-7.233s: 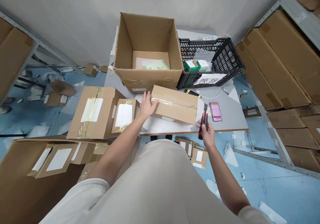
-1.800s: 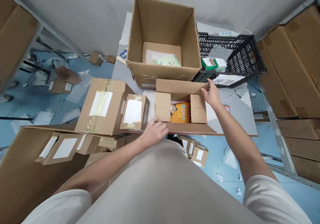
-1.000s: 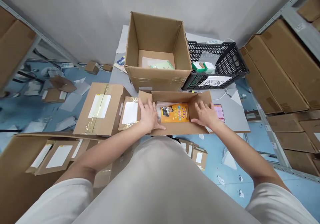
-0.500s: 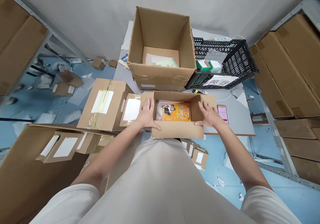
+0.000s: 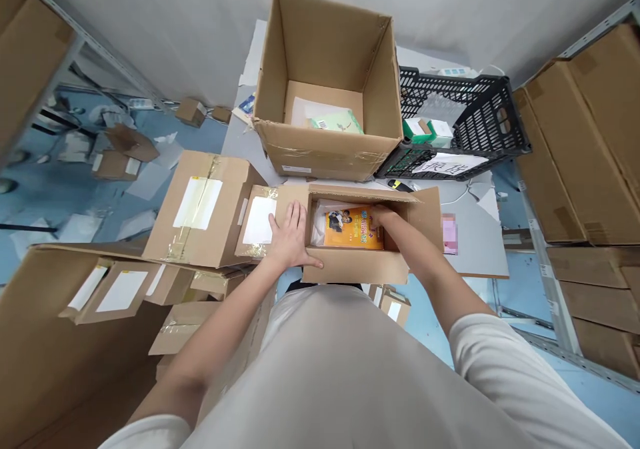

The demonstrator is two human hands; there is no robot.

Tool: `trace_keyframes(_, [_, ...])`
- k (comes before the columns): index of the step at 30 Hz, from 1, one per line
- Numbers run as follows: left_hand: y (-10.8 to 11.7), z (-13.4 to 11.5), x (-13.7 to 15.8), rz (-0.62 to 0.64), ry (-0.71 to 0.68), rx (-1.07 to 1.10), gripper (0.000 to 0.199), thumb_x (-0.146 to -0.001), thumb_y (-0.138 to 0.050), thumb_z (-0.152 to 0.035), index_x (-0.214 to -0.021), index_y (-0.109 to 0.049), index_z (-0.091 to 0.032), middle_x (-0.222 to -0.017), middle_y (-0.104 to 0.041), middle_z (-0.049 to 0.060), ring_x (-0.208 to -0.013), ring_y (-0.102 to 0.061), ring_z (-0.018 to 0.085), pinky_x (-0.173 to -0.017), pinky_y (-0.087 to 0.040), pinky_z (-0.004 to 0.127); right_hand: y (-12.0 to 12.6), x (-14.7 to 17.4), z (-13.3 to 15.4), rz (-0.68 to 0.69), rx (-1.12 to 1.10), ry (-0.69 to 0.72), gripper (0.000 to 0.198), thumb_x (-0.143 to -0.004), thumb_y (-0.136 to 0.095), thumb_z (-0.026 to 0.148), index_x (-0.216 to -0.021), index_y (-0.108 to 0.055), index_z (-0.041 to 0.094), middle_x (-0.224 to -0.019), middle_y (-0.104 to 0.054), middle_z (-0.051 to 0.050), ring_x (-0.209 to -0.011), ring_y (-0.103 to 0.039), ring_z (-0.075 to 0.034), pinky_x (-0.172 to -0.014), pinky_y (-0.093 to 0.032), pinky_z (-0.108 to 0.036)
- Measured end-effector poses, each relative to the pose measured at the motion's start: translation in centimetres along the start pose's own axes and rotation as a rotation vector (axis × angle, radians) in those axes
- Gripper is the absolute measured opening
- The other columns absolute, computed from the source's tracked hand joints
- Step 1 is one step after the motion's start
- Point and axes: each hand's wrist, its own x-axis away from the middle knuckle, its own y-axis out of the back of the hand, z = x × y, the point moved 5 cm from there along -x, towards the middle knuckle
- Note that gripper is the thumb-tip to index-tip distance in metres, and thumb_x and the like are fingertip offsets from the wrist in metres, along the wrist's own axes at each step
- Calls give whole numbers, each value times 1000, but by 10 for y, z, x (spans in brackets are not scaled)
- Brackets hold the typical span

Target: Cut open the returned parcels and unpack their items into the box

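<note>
Right grip [image 5: 381, 216] touches orange book [image 5: 350, 228] inside open carton [image 5: 356, 274].

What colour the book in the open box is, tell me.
The book is mostly orange; it shows best in the head view.

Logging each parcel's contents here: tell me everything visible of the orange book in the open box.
The orange book has a paper-like cover with colourful printed characters and, toward its left end, a picture of people. It lies closed, cover up, inside the open cardboard box, slightly askew to the walls. Whitish, translucent plastic shows beside its left end. The right hand reaches its right end, apparently touching it; the fingertips are hard to make out, as is its thickness.
</note>
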Motion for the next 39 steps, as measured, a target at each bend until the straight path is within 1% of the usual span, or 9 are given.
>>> trace_keyframes(2, [-1,0,-1,1,16,12,145,-45,-62,-82,-150,0,-2,-156,-2,26,-143,7,45,-107,-4,71,-8,-10,-8,32,59,-39,54,-51,-85,16,-103,-70,8,-96,-72,-16,-87,-68,-29,-76,-54,-34])
trace_keyframes(8, [-4,0,-4,-3,29,41,144,-48,-61,-82,-150,3,-3,-157,-2,24,-143,4,45,-107,1,70,-29,-28,-15,10,143,-122,61,-64,-75,15,-121,-58,4,-119,-61,-23,-114,-55,-32,-97,-44,-38])
trace_keyframes(12, [-7,-1,-3,4,26,57,144,-48,-62,-81,-149,4,-1,-156,-1,24,-144,2,43,-108,3,69,-46,-27,-11,-17,146,-189,87,-63,-76,23,-139,-38,5,-137,-44,-24,-129,-39,-34,-104,-37,-41])
trace_keyframes(16, [-8,-1,-2,22,33,64,142,-50,-63,-78,-149,3,-1,-156,-2,24,-144,2,43,-108,1,69,-57,-27,-19,-1,94,-230,116,-53,-83,36,-147,-21,7,-149,-21,-23,-140,-21,-35,-113,-28,-37])
trace_keyframes(18, [-7,-1,-3,25,36,66,139,-52,-62,-78,-149,2,-2,-157,-2,24,-144,2,43,-108,0,69,-57,-30,-25,12,35,-223,123,-48,-86,37,-147,-18,8,-149,-18,-21,-140,-22,-33,-113,-28,-33])
trace_keyframes(23, [-4,0,-7,16,30,78,136,-54,-60,-78,-150,3,-5,-157,-2,23,-144,-2,42,-109,1,68,-49,-37,-29,64,20,-109,110,-48,-85,32,-142,-31,12,-143,-27,-19,-122,-48,-29,-100,-43,-32])
trace_keyframes(29, [-5,0,-5,14,32,90,136,-53,-63,-77,-150,0,-5,-157,-6,24,-144,-2,44,-109,0,68,-44,-37,-23,-8,14,-210,105,-53,-83,43,-140,-32,10,-136,-37,-22,-129,-40,-35,-106,-36,-42])
trace_keyframes(35, [-5,-6,-6,-2,53,114,135,-55,-60,-79,-150,0,-5,-157,-6,24,-143,-5,44,-108,0,69,-36,-23,-27,-45,-2,38,83,-71,-72,37,-139,-33,11,-136,-45,-20,-124,-47,-28,-103,-37,-34])
trace_keyframes(39, [-5,-9,-5,-3,60,119,135,-54,-60,-79,-150,-2,-5,-156,-9,23,-143,-6,44,-108,-1,70,-34,-8,-4,-103,47,176,57,-86,-51,18,-140,-35,12,-138,-47,-18,-128,-45,-28,-110,-24,-40])
